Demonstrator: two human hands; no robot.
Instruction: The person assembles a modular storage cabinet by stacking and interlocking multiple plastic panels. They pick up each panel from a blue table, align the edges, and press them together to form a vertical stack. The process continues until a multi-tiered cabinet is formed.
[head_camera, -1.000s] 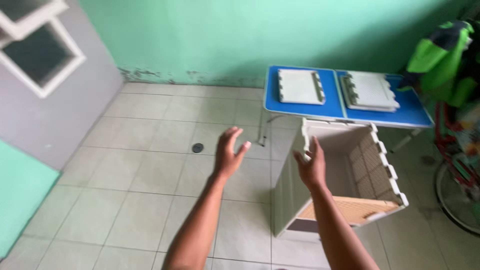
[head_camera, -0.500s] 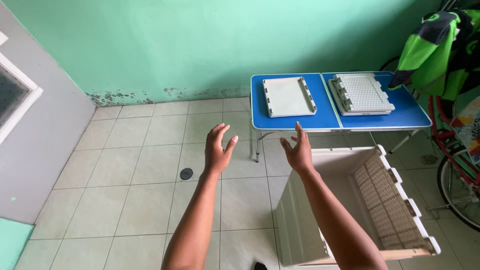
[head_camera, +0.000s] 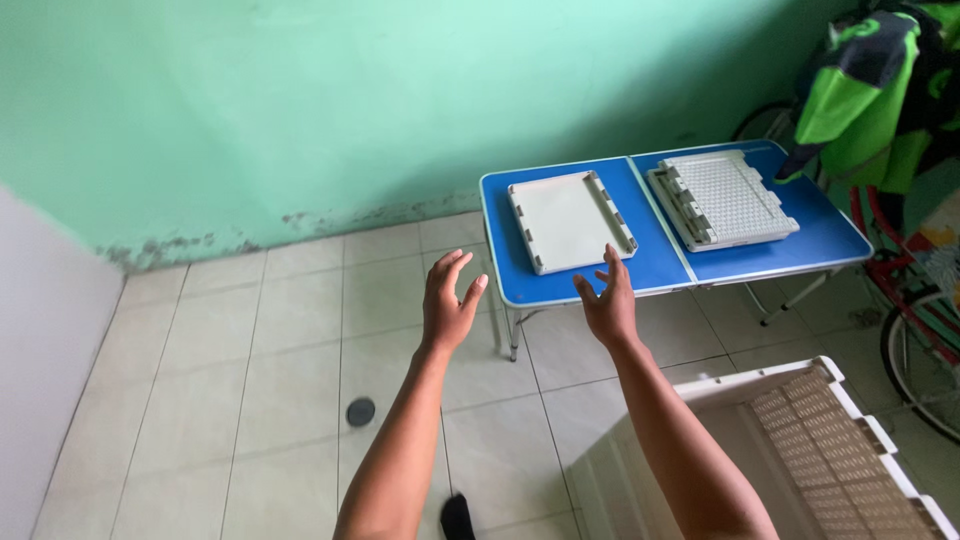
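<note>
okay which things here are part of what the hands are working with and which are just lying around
In hand:
- left hand and right hand, both open and empty, raised toward the blue folding table
- smooth white panel and perforated white panels on it
- white crate, lower right

Lying about:
- green jacket
- bicycle
- floor drain

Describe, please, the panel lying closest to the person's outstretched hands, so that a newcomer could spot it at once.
Find the blue folding table against the green wall. Two pale plastic panels lie on it; the smooth panel is on the half next to the open hands, just beyond the right hand. Unlike the perforated panel beside it, its face is plain and flat, with tabs along its edges.
</note>
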